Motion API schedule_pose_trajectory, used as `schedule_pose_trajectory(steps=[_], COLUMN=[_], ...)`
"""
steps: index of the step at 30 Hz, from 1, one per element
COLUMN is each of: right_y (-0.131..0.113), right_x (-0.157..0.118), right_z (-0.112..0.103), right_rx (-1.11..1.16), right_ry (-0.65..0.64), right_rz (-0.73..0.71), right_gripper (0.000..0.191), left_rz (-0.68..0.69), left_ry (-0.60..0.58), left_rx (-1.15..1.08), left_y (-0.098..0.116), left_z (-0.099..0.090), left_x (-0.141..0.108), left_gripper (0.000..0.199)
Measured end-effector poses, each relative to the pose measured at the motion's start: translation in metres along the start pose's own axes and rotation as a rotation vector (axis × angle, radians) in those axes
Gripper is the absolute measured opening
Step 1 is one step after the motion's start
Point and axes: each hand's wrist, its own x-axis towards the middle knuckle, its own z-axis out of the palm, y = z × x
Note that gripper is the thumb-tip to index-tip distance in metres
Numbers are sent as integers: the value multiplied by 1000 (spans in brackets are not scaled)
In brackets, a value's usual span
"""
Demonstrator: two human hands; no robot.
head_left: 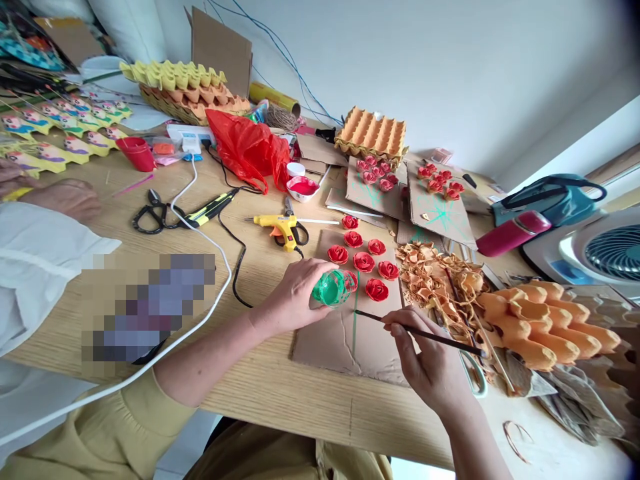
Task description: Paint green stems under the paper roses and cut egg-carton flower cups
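My left hand (303, 290) grips a small clear cup of green paint (330, 291), tilted so its mouth faces me, above the cardboard sheet (320, 340). In my right hand (425, 353) is a thin dark paintbrush (430, 333), held like a pen. Its tip meets the cardboard at a painted green line (356, 333) running toward me. Several red paper roses (364, 262) are grouped on the far part of the sheet, and the cup partly hides one of them.
A yellow glue gun (280, 227), scissors (150, 217) and a white cable lie to the left. Orange scraps (430, 280) and egg cartons (545, 327) crowd the right. Finished-looking rose cards (443, 213) stand behind. Another person's hand (65, 199) rests at far left, beside painted cartons (70, 143).
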Motion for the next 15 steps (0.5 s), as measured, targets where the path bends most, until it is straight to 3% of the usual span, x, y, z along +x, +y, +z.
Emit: schedule_pose_trajectory(steps=[15], right_y=[-34], right_x=[-11], right_z=[-22], right_rx=[126], right_ry=[-207], right_rz=[-38], right_gripper=[17], left_rz=[8], left_ry=[-10], left_rx=[-12], left_y=[3], left_z=[-2], left_x=[2], left_gripper=[60])
